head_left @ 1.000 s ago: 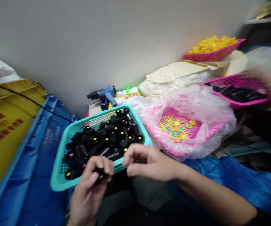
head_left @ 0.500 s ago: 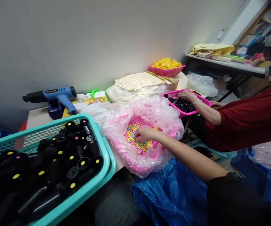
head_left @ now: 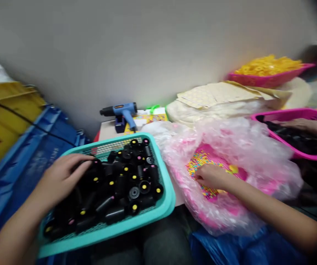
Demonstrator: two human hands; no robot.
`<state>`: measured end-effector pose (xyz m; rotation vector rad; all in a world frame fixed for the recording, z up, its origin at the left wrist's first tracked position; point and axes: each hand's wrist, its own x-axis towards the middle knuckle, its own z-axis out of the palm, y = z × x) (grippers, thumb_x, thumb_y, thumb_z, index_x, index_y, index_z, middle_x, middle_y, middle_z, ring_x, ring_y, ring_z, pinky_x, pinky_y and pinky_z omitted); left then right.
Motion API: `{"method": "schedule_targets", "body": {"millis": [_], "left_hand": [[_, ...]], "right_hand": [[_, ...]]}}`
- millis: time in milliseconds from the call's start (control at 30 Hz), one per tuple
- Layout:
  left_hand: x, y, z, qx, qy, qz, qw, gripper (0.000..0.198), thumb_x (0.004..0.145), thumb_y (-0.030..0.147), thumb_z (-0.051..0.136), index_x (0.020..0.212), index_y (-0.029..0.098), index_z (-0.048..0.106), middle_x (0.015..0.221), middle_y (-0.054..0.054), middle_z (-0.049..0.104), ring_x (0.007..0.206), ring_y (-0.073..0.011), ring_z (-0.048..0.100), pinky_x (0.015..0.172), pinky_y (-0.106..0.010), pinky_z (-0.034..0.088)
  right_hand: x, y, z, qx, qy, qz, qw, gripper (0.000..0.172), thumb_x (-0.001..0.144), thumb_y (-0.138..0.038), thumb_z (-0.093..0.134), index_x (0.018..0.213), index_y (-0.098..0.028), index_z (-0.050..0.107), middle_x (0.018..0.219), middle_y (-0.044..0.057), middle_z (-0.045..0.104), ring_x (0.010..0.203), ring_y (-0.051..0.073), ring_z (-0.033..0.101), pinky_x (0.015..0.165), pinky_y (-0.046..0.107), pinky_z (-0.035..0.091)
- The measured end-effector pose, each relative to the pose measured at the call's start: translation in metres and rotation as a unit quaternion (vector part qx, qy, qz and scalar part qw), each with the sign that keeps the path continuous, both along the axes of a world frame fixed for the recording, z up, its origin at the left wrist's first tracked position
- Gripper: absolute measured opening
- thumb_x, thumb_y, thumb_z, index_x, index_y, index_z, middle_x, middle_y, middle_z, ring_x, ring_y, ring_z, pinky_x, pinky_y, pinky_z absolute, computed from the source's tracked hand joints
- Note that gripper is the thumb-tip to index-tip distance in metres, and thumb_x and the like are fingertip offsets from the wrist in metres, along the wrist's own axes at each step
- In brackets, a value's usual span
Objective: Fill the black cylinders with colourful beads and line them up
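My left hand (head_left: pixel 67 173) reaches into a teal basket (head_left: pixel 158 147) of black plastic cylinders (head_left: pixel 116 213), many with a yellow or pink dot at the end. Its thumb and fingers close around a black cylinder among the others, partly hidden. My right hand (head_left: pixel 212 176) is lowered with curled fingers into small coloured beads (head_left: pixel 199 160) in a pink basket (head_left: pixel 208 149). Clear plastic film (head_left: pixel 260 147) is bunched all around this basket. What the right fingertips hold, if anything, cannot be made out.
Behind the teal basket lies a blue heat gun (head_left: pixel 124 110). Blue crates (head_left: pixel 39 147) and a yellow one (head_left: pixel 6 114) stand at left. Yellow parts (head_left: pixel 269 66) fill a pink basket at back right. Another person's hand (head_left: pixel 307 127) is in a pink basket (head_left: pixel 293 114) at right.
The view has swung left, bringing my left hand and the whole teal basket into sight. My right hand stays in the beads. The other person is mostly out of view now.
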<state>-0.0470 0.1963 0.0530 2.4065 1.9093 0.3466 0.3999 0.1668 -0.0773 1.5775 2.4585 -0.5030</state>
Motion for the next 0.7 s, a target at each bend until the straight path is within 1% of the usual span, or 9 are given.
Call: {"method": "schedule_targets", "body": {"millis": [67, 133, 200, 267, 333, 433, 533, 633, 700], "left_hand": [[0.010, 0.018, 0.004, -0.101, 0.094, -0.025, 0.990, 0.049, 0.090, 0.043, 0.029, 0.112, 0.017, 0.064, 0.124, -0.010, 0.065, 0.118, -0.0277, 0.054, 0.104, -0.041, 0.038], [0.024, 0.041, 0.001, -0.175, 0.115, -0.030, 0.977, 0.036, 0.085, 0.034, 0.040, 0.099, 0.020, 0.070, 0.110, -0.008, 0.071, 0.105, -0.0264, 0.062, 0.094, -0.037, 0.045], [0.034, 0.061, -0.006, -0.239, 0.123, -0.025, 0.963, 0.023, 0.073, 0.027, 0.057, 0.088, 0.019, 0.073, 0.098, -0.009, 0.074, 0.091, -0.0267, 0.067, 0.083, -0.034, 0.051], [0.036, 0.072, -0.012, -0.280, 0.121, -0.025, 0.952, 0.028, 0.061, 0.022, 0.066, 0.088, 0.019, 0.073, 0.093, -0.009, 0.075, 0.085, -0.0274, 0.068, 0.076, -0.033, 0.053], [0.030, 0.074, -0.012, -0.294, 0.111, -0.032, 0.949, 0.039, 0.058, 0.020, 0.069, 0.097, 0.018, 0.071, 0.100, -0.010, 0.074, 0.091, -0.0284, 0.067, 0.078, -0.033, 0.053], [0.015, 0.063, 0.001, -0.273, 0.081, -0.048, 0.957, 0.047, 0.070, 0.027, 0.061, 0.116, 0.019, 0.064, 0.122, -0.009, 0.066, 0.111, -0.0257, 0.061, 0.095, -0.033, 0.048], [0.006, 0.035, 0.022, -0.240, -0.027, -0.061, 0.968, 0.048, 0.080, 0.037, 0.050, 0.125, 0.021, 0.055, 0.129, -0.005, 0.061, 0.117, -0.0220, 0.057, 0.100, -0.031, 0.045], [0.007, -0.001, 0.033, -0.247, -0.150, -0.081, 0.954, 0.048, 0.079, 0.043, 0.053, 0.123, 0.024, 0.056, 0.124, -0.003, 0.065, 0.111, -0.0237, 0.061, 0.094, -0.032, 0.049], [0.006, -0.020, 0.032, -0.253, -0.172, -0.086, 0.948, 0.047, 0.079, 0.045, 0.054, 0.123, 0.026, 0.058, 0.125, -0.001, 0.064, 0.111, -0.0241, 0.061, 0.093, -0.031, 0.050]], "right_hand": [[0.004, 0.001, -0.002, 0.010, 0.016, -0.021, 1.000, 0.023, 0.081, -0.018, 0.050, 0.078, -0.019, 0.073, 0.081, 0.008, 0.074, 0.071, 0.022, 0.066, 0.058, 0.026, 0.035], [0.008, -0.001, -0.002, 0.028, 0.043, -0.051, 0.997, 0.025, 0.082, -0.018, 0.047, 0.076, -0.019, 0.071, 0.075, 0.007, 0.072, 0.065, 0.020, 0.065, 0.057, 0.027, 0.035], [0.012, -0.006, -0.001, 0.046, 0.080, -0.088, 0.992, 0.024, 0.081, -0.020, 0.046, 0.074, -0.019, 0.069, 0.068, 0.005, 0.069, 0.060, 0.019, 0.062, 0.056, 0.027, 0.037], [0.015, -0.013, 0.000, 0.054, 0.138, -0.130, 0.980, 0.022, 0.081, -0.025, 0.047, 0.076, -0.019, 0.068, 0.067, 0.005, 0.069, 0.060, 0.019, 0.062, 0.057, 0.028, 0.040], [0.019, -0.023, 0.001, 0.056, 0.220, -0.179, 0.957, 0.023, 0.080, -0.032, 0.051, 0.082, -0.019, 0.070, 0.073, 0.006, 0.071, 0.065, 0.022, 0.065, 0.060, 0.030, 0.046], [0.021, -0.038, 0.007, 0.029, 0.338, -0.246, 0.908, 0.034, 0.078, -0.045, 0.058, 0.088, -0.017, 0.074, 0.081, 0.009, 0.075, 0.074, 0.025, 0.068, 0.067, 0.034, 0.052], [0.008, -0.050, 0.025, -0.026, 0.419, -0.288, 0.860, 0.043, 0.075, -0.055, 0.065, 0.088, -0.016, 0.076, 0.082, 0.011, 0.075, 0.074, 0.026, 0.070, 0.066, 0.033, 0.055], [-0.028, -0.058, 0.052, -0.047, 0.468, -0.290, 0.834, 0.043, 0.074, -0.056, 0.068, 0.089, -0.016, 0.075, 0.082, 0.011, 0.076, 0.074, 0.025, 0.071, 0.064, 0.032, 0.056], [-0.059, -0.062, 0.071, -0.045, 0.508, -0.253, 0.822, 0.040, 0.075, -0.053, 0.070, 0.094, -0.018, 0.072, 0.083, 0.009, 0.076, 0.077, 0.024, 0.072, 0.070, 0.032, 0.057]]}}
